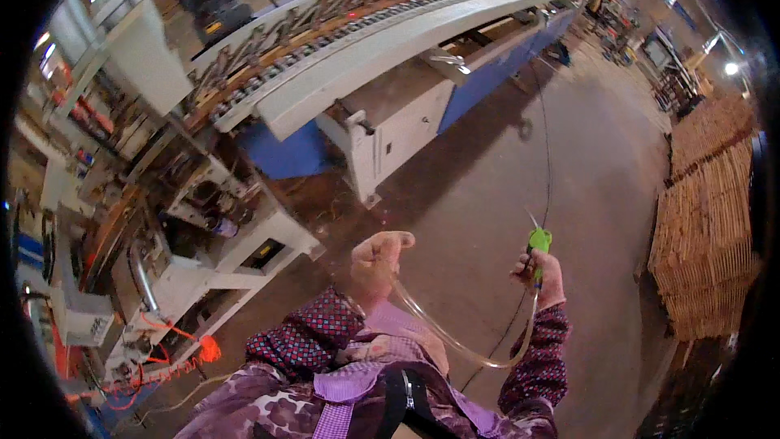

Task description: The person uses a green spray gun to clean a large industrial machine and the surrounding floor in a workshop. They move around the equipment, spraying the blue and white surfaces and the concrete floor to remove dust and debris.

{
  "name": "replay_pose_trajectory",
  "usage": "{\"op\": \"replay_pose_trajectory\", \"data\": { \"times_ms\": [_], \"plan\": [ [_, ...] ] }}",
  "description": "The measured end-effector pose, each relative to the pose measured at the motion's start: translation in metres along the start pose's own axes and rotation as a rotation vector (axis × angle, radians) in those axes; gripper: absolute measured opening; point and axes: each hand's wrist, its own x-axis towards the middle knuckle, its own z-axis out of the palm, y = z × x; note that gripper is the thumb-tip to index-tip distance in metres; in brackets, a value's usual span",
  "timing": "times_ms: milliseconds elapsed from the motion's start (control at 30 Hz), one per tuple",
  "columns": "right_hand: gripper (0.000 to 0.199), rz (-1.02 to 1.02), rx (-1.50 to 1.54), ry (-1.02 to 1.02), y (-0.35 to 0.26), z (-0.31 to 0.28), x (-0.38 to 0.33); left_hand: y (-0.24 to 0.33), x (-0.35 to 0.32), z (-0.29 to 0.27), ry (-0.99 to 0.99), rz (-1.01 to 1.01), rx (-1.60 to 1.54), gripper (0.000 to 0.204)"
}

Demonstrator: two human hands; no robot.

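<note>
Two sleeves [536,354]: dark and dotted with small coloured squares, reaching in from the lower edge toward the middle of the frame.
Right hand [549,278]: hanging right of centre, its fingers wrapping around the green tool [539,241] and gripping it.
Green tool: sitting above the floor [605,187], right of centre, its thin nozzle pointing toward the top and slightly left.
Tube [455,341]: clear and yellowish, dropping from beneath the tool, bending low in the frame and rising to the left hand [378,264].
Left hand: hovering just left of centre with its fingers curling inward; the tube is meeting its lower right side, but I cannot tell whether the fingers are closing on it.
Clothes: purple checked cloth [348,384] and a zip [409,390] showing at the lower middle.
Machine [349,77]: long and pale, stretching from the left toward the top right, a blue panel [491,85] facing the floor.
Orange hose [210,348]: coiling at the lower left.
Cable [547,142]: thin and dark, trailing down the floor behind the tool.
Brown stack [707,236]: standing at the right edge.
Lamp [731,69]: glowing at the upper right.
</note>
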Motion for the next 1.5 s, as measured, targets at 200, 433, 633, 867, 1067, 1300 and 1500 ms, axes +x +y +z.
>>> {"op": "replay_pose_trajectory", "data": {
  "times_ms": [200,433,633,867,1067,1300,1500],
  "plan": [
    [0.019,0.076,0.204,0.094,0.007,-0.05,0.034,-0.008,0.067,0.08,-0.151,-0.019,0.045,0.025],
    [0.015,0.004,0.331,0.293,-0.039,-0.059,0.153,-0.072,0.149,0.076,-0.01,-0.07,0.431,0.022],
    [0.013,0.101,0.196,0.222,-0.088,-0.065,0.296,-0.166,0.174,-0.005,0.261,-0.205,0.876,0.015],
    [0.013,0.23,0.141,0.13,-0.136,-0.018,0.428,-0.139,0.236,0.012,0.144,-0.254,1.137,0.012],
    [0.011,0.179,-0.026,0.012,-0.22,0.057,0.497,-0.149,0.242,0.044,0.371,-0.488,1.012,0.014],
    [0.018,0.161,-0.317,-0.095,-0.247,0.116,0.578,-0.163,0.231,0.048,0.521,-0.331,1.467,0.011],
    [0.026,0.141,-0.437,-0.247,-0.243,0.148,0.618,-0.142,0.257,0.07,0.712,-0.275,1.707,0.009]
  ]
}}
